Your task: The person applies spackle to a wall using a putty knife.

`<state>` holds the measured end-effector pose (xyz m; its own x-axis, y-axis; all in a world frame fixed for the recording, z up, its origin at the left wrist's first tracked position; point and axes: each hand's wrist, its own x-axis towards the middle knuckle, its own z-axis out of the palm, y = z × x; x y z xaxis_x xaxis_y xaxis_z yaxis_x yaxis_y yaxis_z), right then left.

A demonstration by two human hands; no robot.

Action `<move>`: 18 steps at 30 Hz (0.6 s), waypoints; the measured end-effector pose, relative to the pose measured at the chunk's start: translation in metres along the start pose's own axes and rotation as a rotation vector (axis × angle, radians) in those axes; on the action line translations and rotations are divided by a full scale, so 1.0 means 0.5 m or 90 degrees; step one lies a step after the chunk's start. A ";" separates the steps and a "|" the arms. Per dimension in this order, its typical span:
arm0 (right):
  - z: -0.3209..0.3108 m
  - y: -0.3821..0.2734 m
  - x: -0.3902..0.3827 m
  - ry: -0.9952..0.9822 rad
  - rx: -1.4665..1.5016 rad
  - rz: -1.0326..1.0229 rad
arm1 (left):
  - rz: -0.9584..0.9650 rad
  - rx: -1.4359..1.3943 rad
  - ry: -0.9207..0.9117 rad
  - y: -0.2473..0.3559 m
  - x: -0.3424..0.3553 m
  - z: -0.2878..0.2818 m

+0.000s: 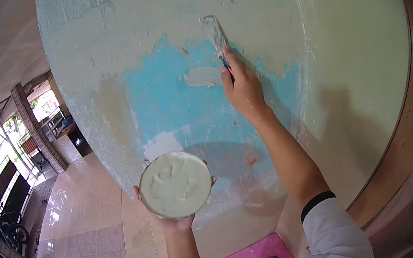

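Note:
My right hand point(244, 88) is closed round the handle of a putty knife point(214, 31), its blade smeared with grey-beige putty and lying against the wall point(169, 97). That wall is turquoise in the middle, with a rough beige putty coat above and along the left. A fresh dab of putty point(202, 76) sits on the turquoise just left of my hand. Lower down, my left hand point(178, 223) holds a round tub of putty point(175, 185) from beneath, fingers wrapped about its sides. The putty fills it nearly to the rim, its surface marked by scoops.
A pale yellow-green wall point(354, 40) meets the puttied one at the right. On the tiled floor point(93, 233) below lies a pink sheet point(248, 257). Far left stand a pillar point(36, 126), a dark gate point(2, 188) and bicycles point(9, 233).

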<state>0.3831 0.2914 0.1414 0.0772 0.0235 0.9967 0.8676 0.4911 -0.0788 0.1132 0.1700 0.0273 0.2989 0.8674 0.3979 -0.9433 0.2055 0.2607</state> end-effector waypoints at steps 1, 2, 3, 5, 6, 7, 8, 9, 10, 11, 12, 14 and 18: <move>-0.005 0.005 -0.010 -0.022 -0.057 0.008 | -0.017 -0.036 -0.021 0.001 0.002 0.003; -0.009 0.010 -0.021 -0.044 -0.112 0.016 | -0.031 -0.072 -0.042 0.000 0.002 0.003; -0.013 0.019 -0.032 -0.044 -0.111 0.018 | -0.030 -0.070 -0.041 0.000 0.003 0.001; -0.020 0.033 -0.050 -0.046 -0.126 -0.003 | -0.025 -0.112 -0.002 0.002 0.004 -0.003; -0.023 0.035 -0.053 -0.046 -0.126 -0.001 | -0.026 -0.110 -0.001 0.004 0.006 -0.012; -0.029 0.035 -0.053 -0.033 -0.096 0.005 | -0.008 -0.060 -0.009 0.005 0.009 -0.024; -0.034 0.034 -0.049 -0.019 -0.063 0.010 | 0.012 -0.009 -0.017 0.004 0.011 -0.031; -0.033 0.033 -0.035 -0.019 -0.060 0.010 | 0.015 -0.007 -0.016 0.003 0.013 -0.031; -0.027 0.033 -0.009 -0.006 -0.073 0.009 | 0.022 -0.031 -0.005 0.001 0.014 -0.031; -0.026 0.032 0.010 0.008 -0.092 0.009 | 0.022 -0.057 0.006 -0.001 0.015 -0.031; -0.025 0.032 0.021 0.008 -0.097 0.010 | 0.017 -0.058 0.006 -0.003 0.015 -0.031; -0.022 0.027 0.038 -0.031 -0.169 0.006 | 0.022 -0.051 -0.040 -0.004 0.013 -0.031; -0.036 0.013 -0.042 -0.085 -0.142 0.018 | 0.017 -0.029 -0.069 0.004 0.009 -0.048</move>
<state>0.3957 0.2785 0.1197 0.0494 0.1567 0.9864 0.9541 0.2847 -0.0930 0.1091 0.1854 0.0086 0.2845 0.8194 0.4977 -0.9562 0.2049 0.2092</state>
